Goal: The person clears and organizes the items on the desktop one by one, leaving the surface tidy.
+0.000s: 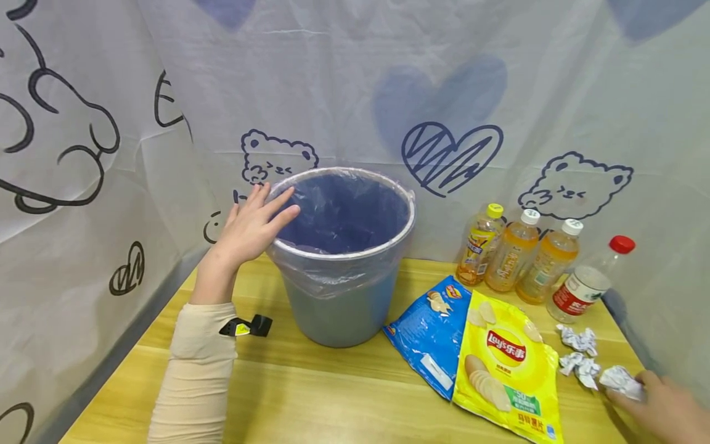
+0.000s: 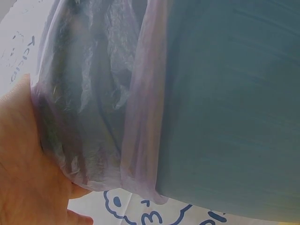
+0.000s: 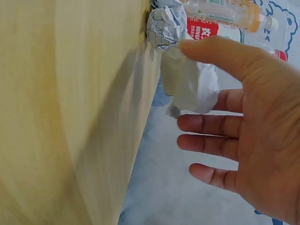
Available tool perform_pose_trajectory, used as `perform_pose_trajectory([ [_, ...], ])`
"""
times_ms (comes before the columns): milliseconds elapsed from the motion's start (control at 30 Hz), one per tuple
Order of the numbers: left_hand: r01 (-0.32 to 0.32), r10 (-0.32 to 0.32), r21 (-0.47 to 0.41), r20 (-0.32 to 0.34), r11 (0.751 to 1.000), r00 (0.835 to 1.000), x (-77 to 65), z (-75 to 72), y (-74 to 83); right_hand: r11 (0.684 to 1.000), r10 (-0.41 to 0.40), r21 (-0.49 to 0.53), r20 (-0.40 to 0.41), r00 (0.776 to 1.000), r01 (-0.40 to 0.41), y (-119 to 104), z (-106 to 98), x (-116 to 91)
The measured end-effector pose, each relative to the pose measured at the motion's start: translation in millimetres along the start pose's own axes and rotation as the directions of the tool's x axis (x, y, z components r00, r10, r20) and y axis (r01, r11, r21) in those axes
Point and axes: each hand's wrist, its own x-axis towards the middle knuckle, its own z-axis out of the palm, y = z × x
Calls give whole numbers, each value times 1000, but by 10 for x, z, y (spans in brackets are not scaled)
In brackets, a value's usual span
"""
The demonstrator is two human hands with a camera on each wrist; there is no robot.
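My left hand rests on the left rim of a grey-blue trash bin, fingers spread and fairly straight. A clear plastic liner folds over that rim, and the left wrist view has the hand against it. At the table's right side, my right hand pinches a crumpled paper ball. In the right wrist view the paper ball sits between thumb and index finger, with the other fingers of the hand apart from it. More crumpled paper lies just beyond.
Right of the bin lie a blue chip bag and a yellow Lay's bag. Behind them stand several bottles, among them a yellow-capped one and a red-capped one. A black strap shows beside the left sleeve. Printed cloth hangs behind.
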Motion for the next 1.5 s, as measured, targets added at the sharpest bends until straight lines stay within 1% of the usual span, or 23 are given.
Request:
perform_pose_trajectory([
  [33,0,0,-2,0,1000,1000,-4,-2,-1,1000,14,-3,-16,1000,-14,-20,-13,-7],
  [200,0,0,-7,2,1000,1000,-17,-10,-5,1000,28,-7,-112,993,-29,-75,-81,-39],
  [367,-2,2,-8,1,1000,1000,-15,-12,0,1000,10,-25,-197,980,-15,-137,-154,-84],
  [467,-3,3,-9,1,1000,1000,-11,-12,9,999,-37,-26,-286,957,31,-186,-204,-139],
  [600,-1,1,-11,5,1000,1000,-6,-22,16,995,-102,-26,-384,918,99,-274,-293,-218],
  [733,3,-3,-11,9,1000,1000,-1,-32,22,989,-148,-39,-420,895,145,-385,-392,-268],
  [800,4,-4,-13,11,1000,1000,2,-36,23,983,-178,-48,-445,878,175,-445,-449,-281],
  [867,6,-6,-12,11,1000,1000,7,-40,22,976,-211,-57,-470,857,209,-509,-508,-291],
  [1000,10,-10,-11,14,1000,1000,16,-48,22,958,-279,-92,-528,802,272,-636,-582,-317],
  [1067,11,-11,-10,14,1000,1000,13,-49,24,951,-302,-111,-542,784,290,-702,-599,-327],
  [1167,14,-14,-10,13,1000,1000,12,-49,26,934,-349,-143,-574,741,329,-789,-638,-341],
  [1300,15,-15,-8,11,1000,1000,13,-47,28,913,-394,-168,-597,699,371,-906,-695,-359],
  [1433,12,-12,-6,10,1000,1000,13,-47,27,906,-413,-186,-590,694,381,-1028,-753,-356],
  [1500,11,-11,-5,10,1000,1000,11,-48,24,899,-428,-203,-598,678,389,-1076,-779,-344],
])
